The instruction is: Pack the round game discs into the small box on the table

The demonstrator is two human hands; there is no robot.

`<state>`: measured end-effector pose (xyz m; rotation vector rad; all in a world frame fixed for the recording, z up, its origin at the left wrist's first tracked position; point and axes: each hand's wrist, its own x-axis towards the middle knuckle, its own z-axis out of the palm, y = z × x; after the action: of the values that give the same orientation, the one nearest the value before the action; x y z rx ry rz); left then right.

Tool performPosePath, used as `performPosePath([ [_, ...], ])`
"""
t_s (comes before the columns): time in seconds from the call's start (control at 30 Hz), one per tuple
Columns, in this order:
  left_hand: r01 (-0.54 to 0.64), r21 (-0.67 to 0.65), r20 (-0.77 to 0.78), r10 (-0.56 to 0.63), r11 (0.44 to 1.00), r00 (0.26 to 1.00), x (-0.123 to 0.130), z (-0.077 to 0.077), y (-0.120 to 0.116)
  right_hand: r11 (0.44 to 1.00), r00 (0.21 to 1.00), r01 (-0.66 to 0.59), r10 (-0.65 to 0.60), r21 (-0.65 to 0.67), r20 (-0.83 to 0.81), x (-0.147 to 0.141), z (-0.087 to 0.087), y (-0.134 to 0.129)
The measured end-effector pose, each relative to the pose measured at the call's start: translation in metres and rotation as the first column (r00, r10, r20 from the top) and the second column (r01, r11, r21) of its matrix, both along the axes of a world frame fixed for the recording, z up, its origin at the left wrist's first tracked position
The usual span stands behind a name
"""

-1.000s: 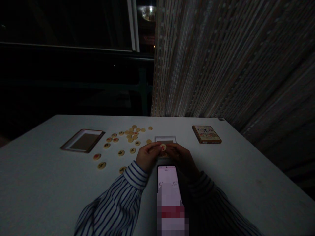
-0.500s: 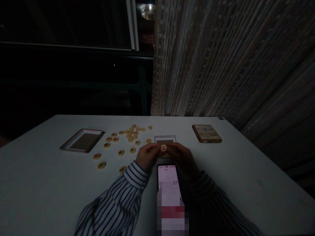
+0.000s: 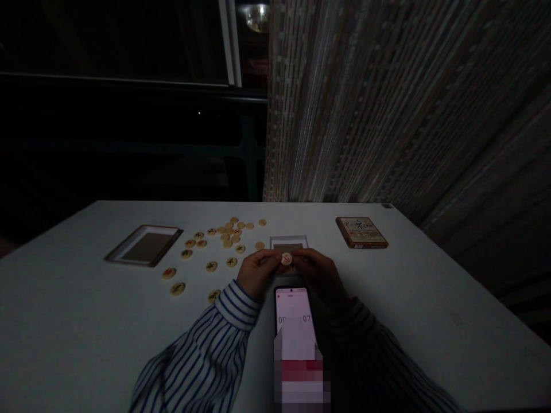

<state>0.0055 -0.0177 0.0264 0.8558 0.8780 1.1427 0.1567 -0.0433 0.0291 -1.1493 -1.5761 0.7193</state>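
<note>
Between my two hands is a round xiangqi piece point(image 3: 286, 259) with a red character facing me. My left hand point(image 3: 257, 272) pinches its left edge, and my right hand point(image 3: 321, 275) grips its right edge. Both hands are over the near part of a small open box point(image 3: 289, 238), which they partly hide. Below them a lit phone point(image 3: 294, 307) lies on the table, part of its screen blurred out. To the left are several scattered xiangqi pieces point(image 3: 211, 266), some showing black or red characters, others blank side up.
An open box lid or tray point(image 3: 112, 256) with a brown inside lies at the left of the white table point(image 3: 413, 298). A closed, printed box point(image 3: 362, 233) sits at the right. Behind the table hangs a string curtain point(image 3: 327, 115), beside a dark window.
The piece between my fingers has turned slightly, so its red character sits at a different angle. Otherwise the hands and the table's objects have hardly moved.
</note>
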Motion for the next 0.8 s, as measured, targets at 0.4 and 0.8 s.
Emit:
performPosePath([
  [0.4, -0.003, 0.029, -0.028, 0.004, 1.0, 1.0, 0.0011, 0.0039, -0.0021, 1.0, 1.0, 0.015, -0.015, 0.018, 0.008, -0.0004, 0.0043, -0.0019],
  [0.8, 0.022, 0.059, -0.025, -0.02, 0.998, 0.999, 0.0, 0.0006, -0.0012, 0.998, 1.0, 0.005, -0.006, 0.067, 0.016, -0.0002, 0.0035, -0.003],
])
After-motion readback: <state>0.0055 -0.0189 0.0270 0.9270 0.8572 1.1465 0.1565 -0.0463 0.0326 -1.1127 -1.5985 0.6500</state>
